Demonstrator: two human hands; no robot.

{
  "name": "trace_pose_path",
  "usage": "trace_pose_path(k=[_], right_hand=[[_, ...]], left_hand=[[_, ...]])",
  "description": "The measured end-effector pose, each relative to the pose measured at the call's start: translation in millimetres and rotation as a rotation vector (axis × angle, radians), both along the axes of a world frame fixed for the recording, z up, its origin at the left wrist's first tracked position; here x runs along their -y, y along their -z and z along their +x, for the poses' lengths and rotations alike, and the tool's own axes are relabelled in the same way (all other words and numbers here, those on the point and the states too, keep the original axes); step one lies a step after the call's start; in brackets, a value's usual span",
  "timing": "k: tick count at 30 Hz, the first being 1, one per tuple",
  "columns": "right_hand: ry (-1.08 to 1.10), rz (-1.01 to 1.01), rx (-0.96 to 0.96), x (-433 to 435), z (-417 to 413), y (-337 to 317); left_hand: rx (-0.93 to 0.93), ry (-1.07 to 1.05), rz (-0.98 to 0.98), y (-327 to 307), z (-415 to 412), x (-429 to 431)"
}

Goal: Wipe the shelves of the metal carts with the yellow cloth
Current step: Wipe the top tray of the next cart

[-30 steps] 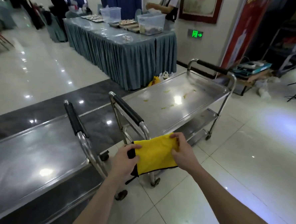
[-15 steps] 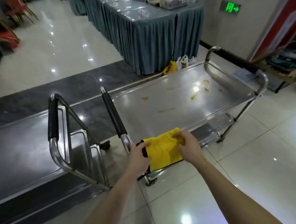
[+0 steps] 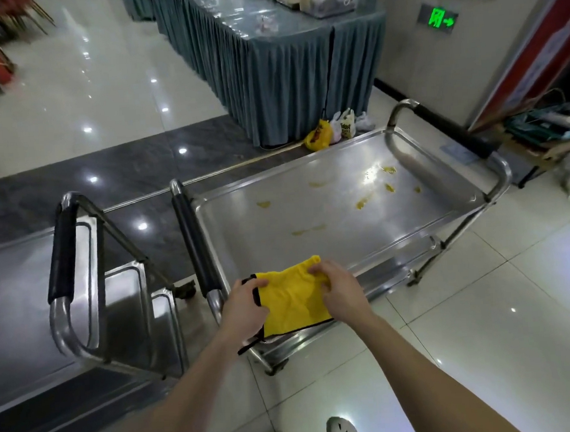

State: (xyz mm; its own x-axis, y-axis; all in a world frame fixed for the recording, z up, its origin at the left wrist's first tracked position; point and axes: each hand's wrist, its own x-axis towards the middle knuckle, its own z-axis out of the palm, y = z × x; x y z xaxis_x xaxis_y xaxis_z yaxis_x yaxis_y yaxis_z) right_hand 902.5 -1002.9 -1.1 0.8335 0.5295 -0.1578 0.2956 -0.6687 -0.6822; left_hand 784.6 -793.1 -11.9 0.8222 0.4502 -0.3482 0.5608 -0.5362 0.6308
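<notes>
We are gripping the yellow cloth [image 3: 294, 302] with both hands | left hand [image 3: 246, 306] pinching its left edge | right hand [image 3: 340, 291] clutching its right edge | cloth hanging over the stained cart's [image 3: 343, 212] near corner | second cart [image 3: 31, 298] standing left.

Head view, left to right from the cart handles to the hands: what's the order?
left cart's handle → right cart's near handle → left hand → yellow cloth → right hand → right cart's far handle
</notes>
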Motion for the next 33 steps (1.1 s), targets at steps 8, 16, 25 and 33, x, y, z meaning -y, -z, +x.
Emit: trace_pose_path(k=[8, 16, 25, 33], right_hand=[[-0.318, -0.145, -0.070, -14.0, 55.7, 19.1], [-0.410, -0.116, -0.078, -37.3, 76.4, 38.8], [-0.530, -0.373, 0.258, -48.5, 71.6, 84.2], [-0.595, -0.371, 0.347, -89.7, 32.1, 115.6]], left_hand=[[-0.103, -0.072, 0.100, 14.7, 21.6, 0.7], [-0.129, -0.136, 0.168, 16.1, 27.0, 5.8], [-0.051, -0.102, 0.398, 13.3, 22.2, 4.0], [0.003, -0.255, 0.828, -7.1, 41.5, -51.0]])
